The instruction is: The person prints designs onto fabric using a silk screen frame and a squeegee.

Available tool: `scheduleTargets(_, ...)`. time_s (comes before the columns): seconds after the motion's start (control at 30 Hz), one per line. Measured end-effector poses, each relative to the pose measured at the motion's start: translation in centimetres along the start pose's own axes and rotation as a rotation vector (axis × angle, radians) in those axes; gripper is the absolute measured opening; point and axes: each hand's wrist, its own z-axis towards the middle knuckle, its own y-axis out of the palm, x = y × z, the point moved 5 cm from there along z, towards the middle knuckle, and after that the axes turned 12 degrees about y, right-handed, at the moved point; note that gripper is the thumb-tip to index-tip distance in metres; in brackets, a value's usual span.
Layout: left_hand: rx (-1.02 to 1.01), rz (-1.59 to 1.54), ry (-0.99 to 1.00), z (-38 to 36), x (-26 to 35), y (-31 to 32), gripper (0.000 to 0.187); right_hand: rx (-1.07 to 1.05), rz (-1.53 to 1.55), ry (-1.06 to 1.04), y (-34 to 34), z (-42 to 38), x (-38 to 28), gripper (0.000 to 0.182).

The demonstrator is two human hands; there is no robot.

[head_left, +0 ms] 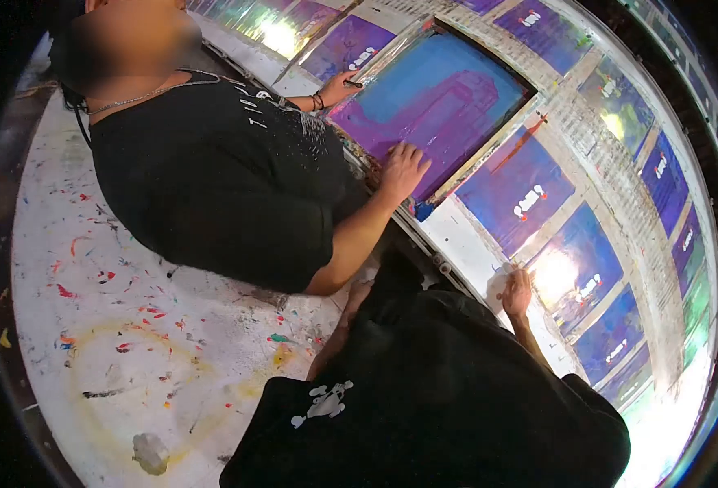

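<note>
While a co-worker in a black shirt (212,179) leans over a framed screen (481,77), the wearer's right hand (517,293) is beside the white edge of the long surface (473,252), its fingers bent; I cannot tell whether it grips anything; the left forearm (330,350) reaches toward dark clothing, and the hand at its end is too hidden to tell its state.

Nearest the right hand is a blue and purple print (591,252) with a bright glare on it; another purple print (501,183) lies farther up the surface, between that one and the framed screen, and carries white and red markings; more prints (611,346) continue in rows along the surface.

The framed screen lies on the upper part of the surface, spread with purple paint (383,122) below a blue area; the co-worker's nearer hand (405,171) rests at its purple side, fingers bent, while the farther hand (342,87) is at its left corner with a small dark object (353,83); at left, the white floor (131,260) is spotted with colored paint.
</note>
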Motion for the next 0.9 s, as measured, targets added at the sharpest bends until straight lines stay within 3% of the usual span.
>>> scheduleTargets(0.03, -0.034, -0.148, -0.259, -4.5, -4.3, 2.4, 0.037, 0.073, -0.005, -0.057, -0.7, -0.4, 0.2, 0.013)
scheduleTargets(0.1, -0.105, -0.238, -0.531, -9.2, -7.0, 4.8, 0.04, 0.147, -0.01, -0.11, -2.0, -1.0, 0.7, 0.011)
scheduleTargets(0.2, 0.076, -0.038, -0.477, -6.9, -6.3, 5.9, 0.038, 0.004, 0.02, -0.01, -1.9, -3.2, 1.6, 0.008)
scheduleTargets(0.33, 0.0, 0.033, -0.359, -5.3, -1.6, 6.3, 0.041, -0.014, 0.072, -0.048, -2.3, -4.9, 0.8, 0.005)
scheduleTargets(0.4, 0.071, -0.086, -0.359, -5.2, -0.1, 6.2, 0.04, 0.01, 0.116, -0.047, -2.8, -5.8, 0.6, 0.005)
scheduleTargets(0.5, 0.082, -0.349, -0.316, -4.1, -7.3, 9.7, 0.039, 0.019, 0.088, -0.038, -3.1, -7.1, 1.8, 0.007)
scheduleTargets(0.6, 0.053, -0.306, -0.362, -6.1, -2.0, 7.4, 0.035, 0.038, 0.084, -0.048, -3.7, -8.7, 2.7, 0.007)
scheduleTargets(0.67, 0.137, -0.368, -0.344, -7.3, -2.0, 7.4, 0.032, 0.057, 0.076, -0.022, -3.8, -10.0, 3.7, 0.007)
scheduleTargets(0.83, 0.291, -0.431, -0.297, -10.9, -6.7, 10.3, 0.027, 0.073, 0.051, -0.066, -3.7, -10.1, 3.5, 0.01)
scheduleTargets(0.9, 0.325, -0.537, -0.401, -13.1, -7.5, 11.7, 0.025, 0.107, 0.037, -0.152, -3.9, -10.5, 3.1, 0.011)
